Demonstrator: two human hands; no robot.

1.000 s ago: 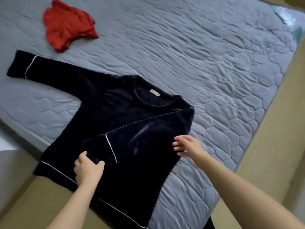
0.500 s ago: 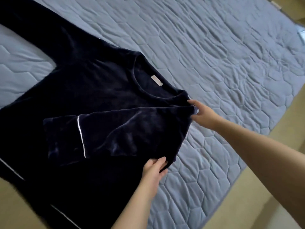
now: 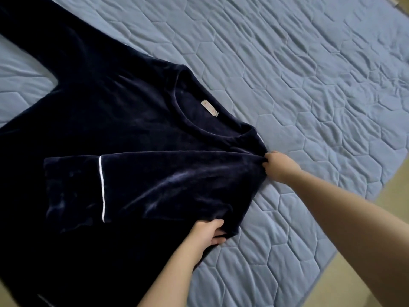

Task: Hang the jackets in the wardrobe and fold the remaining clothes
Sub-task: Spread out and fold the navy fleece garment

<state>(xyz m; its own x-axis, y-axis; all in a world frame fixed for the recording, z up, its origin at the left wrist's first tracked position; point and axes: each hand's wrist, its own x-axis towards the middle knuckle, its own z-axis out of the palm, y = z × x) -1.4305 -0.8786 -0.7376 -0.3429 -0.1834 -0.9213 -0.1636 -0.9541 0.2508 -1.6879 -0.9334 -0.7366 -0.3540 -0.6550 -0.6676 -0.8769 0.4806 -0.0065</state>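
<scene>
On the bed: a dark navy velvet long-sleeved top (image 3: 132, 129) lies flat, front up, on the near left part of the cover; its lower part runs out of the bottom left of the view
Way it points: the round neckline faces the far right; the hem lies toward the near left; the long axis of the body runs on a diagonal between them
Neck tag: a small pale cloth label (image 3: 209, 109) sits inside the back of the collar
Near sleeve: the folded sleeve (image 3: 166, 185) lies across the chest, nearly level in the view; its cuff, edged with thin white piping (image 3: 101, 187), points left
Far sleeve: stretched out toward the upper left corner, its end out of view
Left hand (image 3: 208, 234): grips the near side edge of the top just under the folded sleeve, thumb above and fingers tucked beneath the cloth
Right hand (image 3: 278, 166): fingers curled, pinching the fabric at the near shoulder
Surface: a blue-grey quilted bed cover stitched in hexagons (image 3: 309, 85), lightly creased
Room: a beige floor (image 3: 391, 180) shows past the right edge of the bed
</scene>
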